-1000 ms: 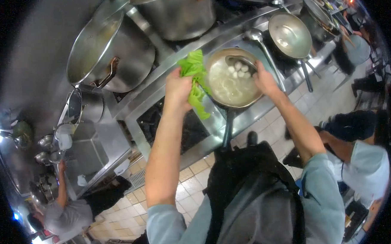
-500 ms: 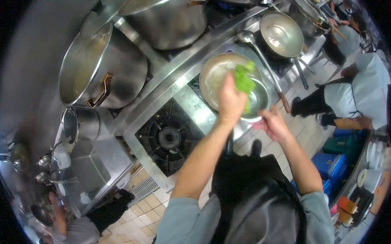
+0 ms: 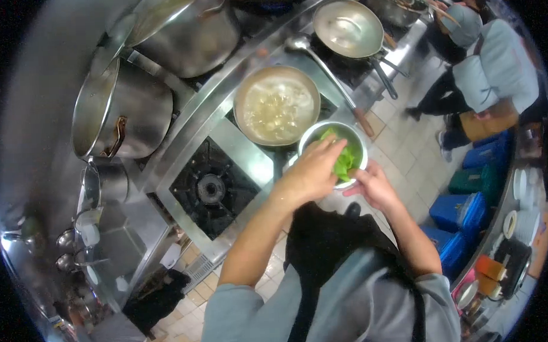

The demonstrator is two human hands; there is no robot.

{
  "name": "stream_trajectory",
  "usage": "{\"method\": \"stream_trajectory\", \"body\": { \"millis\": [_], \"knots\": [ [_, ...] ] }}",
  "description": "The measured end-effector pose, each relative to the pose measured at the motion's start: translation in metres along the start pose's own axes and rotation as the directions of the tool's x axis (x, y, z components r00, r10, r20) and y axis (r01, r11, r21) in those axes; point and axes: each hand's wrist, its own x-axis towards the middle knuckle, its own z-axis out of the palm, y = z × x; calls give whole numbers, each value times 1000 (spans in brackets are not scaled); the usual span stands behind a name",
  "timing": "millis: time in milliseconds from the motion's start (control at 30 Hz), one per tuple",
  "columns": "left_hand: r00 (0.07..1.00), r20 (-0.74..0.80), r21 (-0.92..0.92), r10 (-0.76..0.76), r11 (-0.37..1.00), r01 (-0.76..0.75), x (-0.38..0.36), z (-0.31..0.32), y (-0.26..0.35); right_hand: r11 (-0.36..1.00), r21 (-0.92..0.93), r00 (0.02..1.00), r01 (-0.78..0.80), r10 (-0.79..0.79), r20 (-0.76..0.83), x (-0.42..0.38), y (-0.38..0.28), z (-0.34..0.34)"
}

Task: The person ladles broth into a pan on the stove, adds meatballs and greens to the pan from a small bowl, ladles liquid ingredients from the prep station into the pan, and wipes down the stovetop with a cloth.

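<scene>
A metal bowl (image 3: pixel 361 145) with bright green leaves (image 3: pixel 346 162) inside sits in front of my body, just beyond my apron. My left hand (image 3: pixel 313 172) reaches over its near left side, fingers curled onto the leaves. On the bowl's right rim, my right hand (image 3: pixel 376 185) keeps a grip with thumb and fingers. Just past the bowl, to the upper left, a round pan (image 3: pixel 242 112) of bubbling, pale liquid rests on the stove, its dark handle pointing toward me.
An unlit burner (image 3: pixel 211 188) lies left of the pan. Large pots (image 3: pixel 142 106) stand behind it. A long ladle (image 3: pixel 328 69) and another pan (image 3: pixel 347 28) are at the upper right. Co-workers (image 3: pixel 503 66) stand at right, near blue bins (image 3: pixel 459 213); another person is at lower left.
My left hand has lowered the leaves from above into the bowl. The bowl has moved away from over the pan, toward me, uncovering the liquid. The camera view has shifted.
</scene>
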Motion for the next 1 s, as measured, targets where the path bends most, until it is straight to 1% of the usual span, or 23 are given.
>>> {"method": "stream_trajectory", "body": {
  "millis": [67, 133, 167, 200, 267, 300, 333, 367, 400, 433, 467, 500, 533, 600, 633, 667, 733, 767, 833, 867, 933, 967, 1000],
  "knots": [
    [999, -7, 40, -47, 998, 48, 1, 14, 23, 1000, 2, 999, 1, -1, 37, -15, 1, -17],
    [994, -107, 354, -15, 934, 52, 0, 36, 41, 1000, 9, 997, -7, 6, 72, -26, 3, -35],
    [992, -122, 438, 19, 898, 37, -6, 41, 57, 1000, 6, 994, -5, 5, 106, -33, 2, -43],
    [990, -139, 455, 2, 888, 62, -14, 49, 68, 1000, 9, 992, 4, -5, 129, -42, 1, -52],
    [914, -391, 131, -107, 977, 170, -34, 66, 88, 1000, 15, 984, 4, -7, 179, -55, 3, -73],
    [857, -498, 120, -133, 968, 220, -50, 81, 83, 999, 0, 980, -48, 47, 191, -61, 5, -84],
    [848, -508, 129, -149, 961, 246, -66, 103, 76, 995, -17, 974, -102, 103, 201, -65, 8, -90],
    [785, -434, -152, -443, 894, 421, -86, 125, 69, 992, 3, 967, -125, 121, 224, -69, 10, -93],
    [668, -287, -407, -686, 719, 563, -104, 141, 70, 990, -4, 958, -140, 137, 251, -73, 15, -94],
    [645, -305, -409, -700, 708, 575, -117, 150, 78, 984, -43, 944, -173, 178, 276, -76, 20, -93],
    [585, -129, -763, -801, 457, 457, -125, 159, 85, 976, -84, 930, -199, 215, 299, -78, 24, -90],
    [572, 67, -960, -818, 104, 260, -131, 164, 88, 975, -96, 919, -202, 222, 326, -80, 29, -89],
    [546, 37, -965, -837, 112, 236, -138, 168, 89, 964, -143, 899, -225, 262, 350, -81, 36, -85],
    [526, -59, -990, -849, 116, 75, -158, 170, 87, 941, -227, 841, -250, 327, 430, -81, 46, -66],
    [469, -52, -996, -882, 80, 39, -164, 165, 89, 942, -235, 837, -239, 322, 442, -83, 42, -57],
    [430, -79, -996, -900, 91, 7, -179, 158, 82, 944, -240, 837, -228, 316, 447, -83, 42, -51],
    [427, -102, -995, -899, 84, -61, -200, 139, 65, 946, -256, 821, -198, 303, 484, -76, 52, -49],
    [351, -110, -990, -930, 73, -119, -217, 120, 59, 954, -234, 838, -185, 278, 470, -74, 55, -45],
    [232, -259, -944, -938, 195, -265, -260, 95, 12, 956, -236, 883, -175, 258, 392, -69, 62, -33],
    [164, -301, -922, -939, 242, -304, -283, 76, -9, 952, -251, 879, -173, 264, 398, -65, 69, -31],
    [11, -369, -874, -929, 343, -346, -331, 37, -55, 957, -152, 934, -246, 275, 226, -54, 85, -31],
    [-74, -395, -850, -916, 395, -348, -356, 21, -83, 954, -165, 932, -250, 283, 228, -50, 95, -35],
    [-128, -403, -830, -906, 421, -366, -384, 8, -118, 961, -87, 948, -263, 274, 161, -46, 106, -37]
  ]
}}
